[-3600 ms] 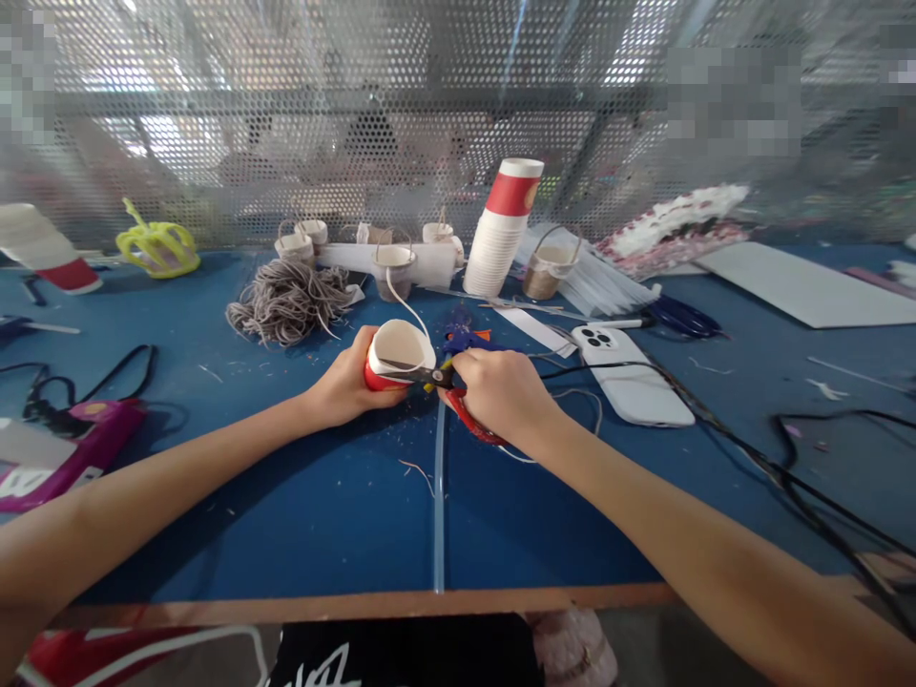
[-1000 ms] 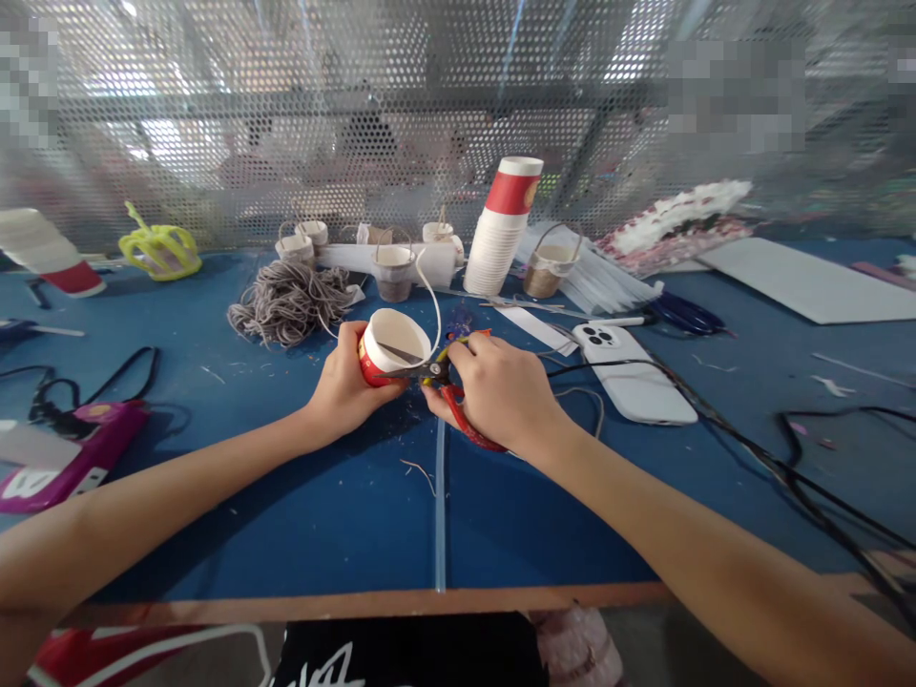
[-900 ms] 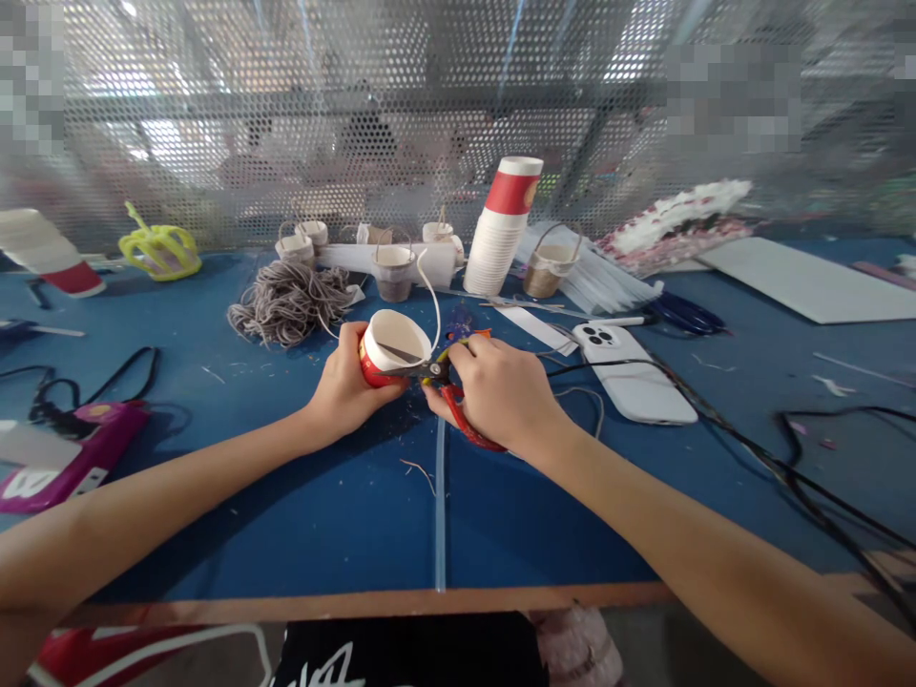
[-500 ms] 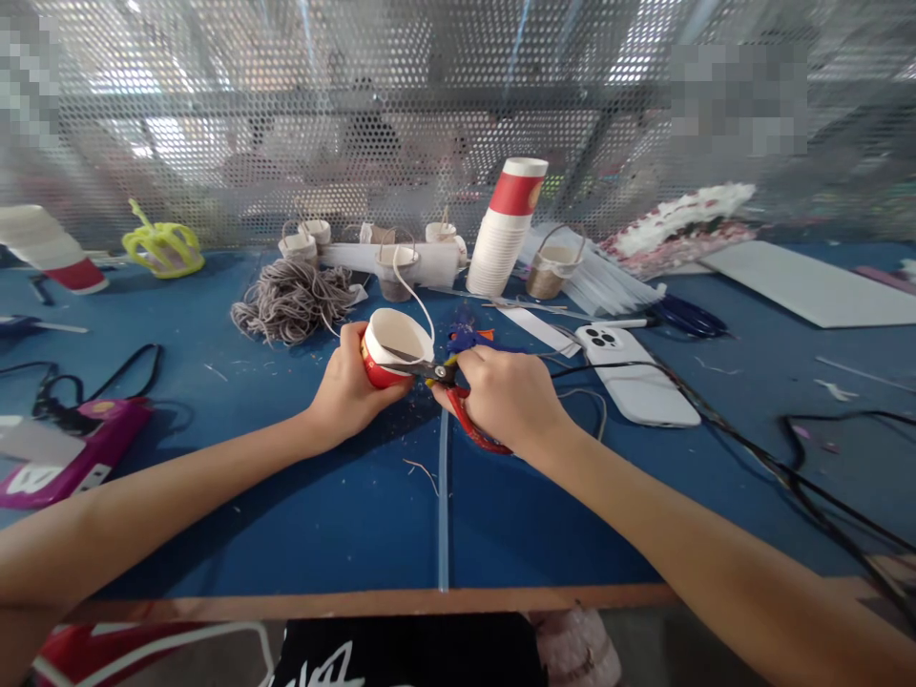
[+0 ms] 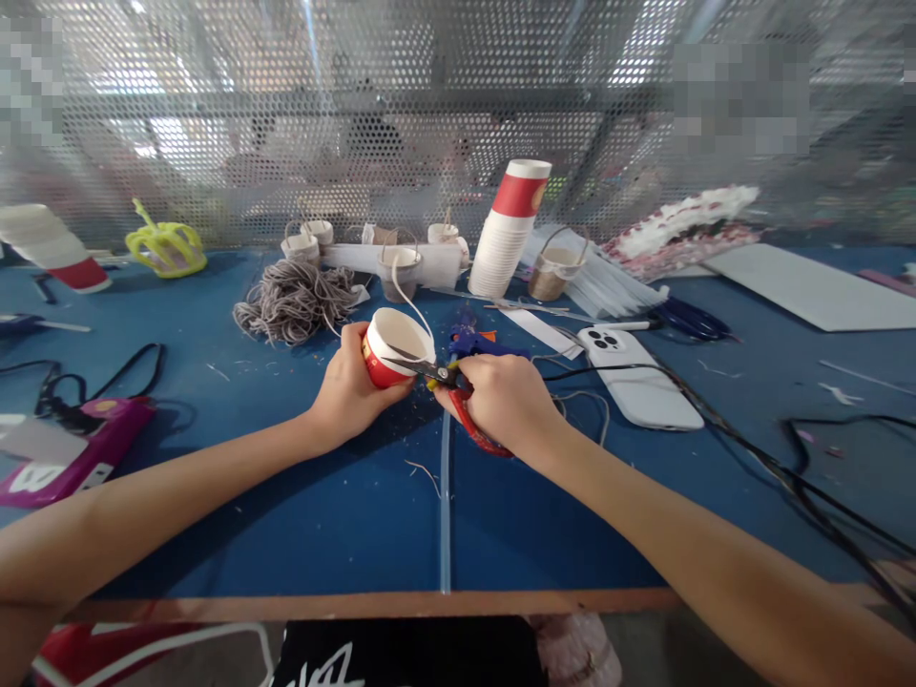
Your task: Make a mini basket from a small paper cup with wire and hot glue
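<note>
My left hand [image 5: 350, 396] is wrapped round a red and white paper cup [image 5: 390, 331], tilted with its open mouth towards me. From the cup's right edge a thin white strip [image 5: 413, 303] curls upward. My right hand [image 5: 511, 396] grips scissors [image 5: 444, 375] with red handles. Their blades are spread at the cup's rim, one reaching across the mouth; whether they touch the paper I cannot tell. Just beyond the right hand lies a blue glue gun [image 5: 476, 341], and a clear glue stick [image 5: 445, 506] runs from near it towards the table's front edge.
Behind my hands are grey yarn [image 5: 293, 301], a leaning stack of paper cups [image 5: 501, 243] and several small handled cup baskets [image 5: 554, 272]. To the right lie a white phone [image 5: 636, 377] and black cables [image 5: 759, 453]. A purple device [image 5: 107, 439] is at left; perforated metal [image 5: 429, 105] stands behind.
The scissor blades have tilted slightly at the cup's rim, and the view has shifted a little. Both hands keep their hold in nearly the same place.
</note>
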Tool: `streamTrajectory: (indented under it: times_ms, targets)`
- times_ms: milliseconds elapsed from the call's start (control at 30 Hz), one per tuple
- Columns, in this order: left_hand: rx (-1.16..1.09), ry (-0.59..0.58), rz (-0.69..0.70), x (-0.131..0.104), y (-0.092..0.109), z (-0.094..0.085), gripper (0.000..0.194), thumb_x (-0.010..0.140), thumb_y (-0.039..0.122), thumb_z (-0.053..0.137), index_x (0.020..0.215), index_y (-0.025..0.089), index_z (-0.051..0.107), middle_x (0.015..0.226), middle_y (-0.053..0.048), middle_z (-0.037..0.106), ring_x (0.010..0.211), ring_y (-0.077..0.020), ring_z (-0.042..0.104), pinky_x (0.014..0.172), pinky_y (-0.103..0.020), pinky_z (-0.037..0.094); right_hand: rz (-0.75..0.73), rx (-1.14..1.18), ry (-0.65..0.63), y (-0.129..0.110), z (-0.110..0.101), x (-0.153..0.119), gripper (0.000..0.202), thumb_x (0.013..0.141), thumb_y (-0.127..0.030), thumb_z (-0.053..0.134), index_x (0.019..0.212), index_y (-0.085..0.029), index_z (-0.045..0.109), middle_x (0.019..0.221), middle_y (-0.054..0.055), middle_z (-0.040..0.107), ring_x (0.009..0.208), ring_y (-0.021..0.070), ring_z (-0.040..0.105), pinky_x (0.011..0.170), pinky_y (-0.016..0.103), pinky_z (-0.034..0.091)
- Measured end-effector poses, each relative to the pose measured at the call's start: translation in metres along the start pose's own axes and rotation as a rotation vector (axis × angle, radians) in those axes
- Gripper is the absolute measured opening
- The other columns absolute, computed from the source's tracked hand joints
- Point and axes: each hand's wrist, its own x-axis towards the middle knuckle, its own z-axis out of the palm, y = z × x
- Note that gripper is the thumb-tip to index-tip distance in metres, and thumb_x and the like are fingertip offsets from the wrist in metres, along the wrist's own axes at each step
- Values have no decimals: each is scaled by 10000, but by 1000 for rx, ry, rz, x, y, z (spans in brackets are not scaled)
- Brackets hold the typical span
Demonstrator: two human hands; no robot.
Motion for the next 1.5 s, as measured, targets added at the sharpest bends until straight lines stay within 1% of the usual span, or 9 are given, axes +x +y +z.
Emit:
streamTrajectory:
  times_ms: [100, 200, 333, 400, 667, 833, 1033, 1233, 1500]
  targets:
    - [-47, -80, 17, 7, 0, -6, 626, 566, 327, 756, 1052, 180, 390, 939, -63, 628, 827, -211, 633, 717, -347, 533, -17, 31, -11, 5, -1, 3, 257, 756, -342, 552, 697, -126, 678, 665, 111, 692, 573, 202, 607, 520, 285, 301]
    - [-180, -286, 97, 19, -5, -14, 673, 554, 324, 767, 1112, 160, 428, 1011, -82, 636, 923, -224, 630, 832, -361, 516, -65, 47, -16, 16, -2, 8, 255, 771, -327, 531, 696, -133, 680, 662, 103, 685, 588, 192, 601, 527, 282, 312]
    - [-419, -525, 16, 27, -10, -17, 611, 550, 281, 766, 1084, 156, 496, 1027, -89, 657, 919, -217, 645, 853, -384, 521, -133, 70, -53, 24, 0, 11, 241, 763, -310, 527, 665, -140, 668, 642, 92, 663, 579, 168, 578, 528, 275, 315]
    - [-495, -561, -47, 25, -10, -14, 578, 547, 235, 751, 1064, 152, 506, 1008, -90, 666, 886, -205, 650, 821, -385, 534, -138, 96, -66, 22, 1, 11, 241, 752, -322, 537, 650, -140, 658, 622, 84, 646, 562, 155, 562, 525, 272, 316]
    - [-433, -394, -31, 15, -7, -4, 527, 550, 214, 729, 999, 172, 456, 902, -44, 633, 799, -160, 614, 749, -332, 526, -99, 37, -1, 11, 4, 5, 266, 743, -366, 534, 725, -126, 647, 705, 81, 653, 576, 164, 566, 510, 275, 294]
    - [-437, -405, -29, 12, -3, -3, 527, 563, 208, 702, 1016, 172, 435, 881, -33, 615, 772, -148, 599, 728, -312, 517, -127, 7, 39, 8, 1, 3, 265, 743, -352, 552, 785, -106, 640, 725, 86, 646, 635, 181, 586, 522, 272, 313]
    - [-463, -426, -58, 11, -1, -4, 549, 550, 213, 715, 1017, 173, 429, 887, -29, 611, 766, -143, 597, 719, -306, 519, -141, -12, -8, 13, -1, 5, 262, 769, -367, 553, 739, -124, 648, 692, 76, 654, 596, 172, 579, 509, 274, 282]
    - [-486, -381, -70, 12, -3, -2, 571, 545, 232, 724, 1028, 171, 425, 911, -45, 618, 800, -159, 609, 741, -323, 524, -115, -20, -12, 15, 2, 5, 206, 776, -274, 534, 708, -123, 657, 696, 95, 676, 573, 165, 575, 517, 282, 277]
    - [-444, -283, -39, 13, -8, -1, 560, 552, 245, 740, 1010, 176, 424, 957, -64, 612, 836, -168, 606, 765, -328, 525, -59, -11, -44, 12, 3, 6, 271, 810, -304, 497, 658, -126, 634, 662, 102, 674, 561, 180, 582, 520, 288, 286]
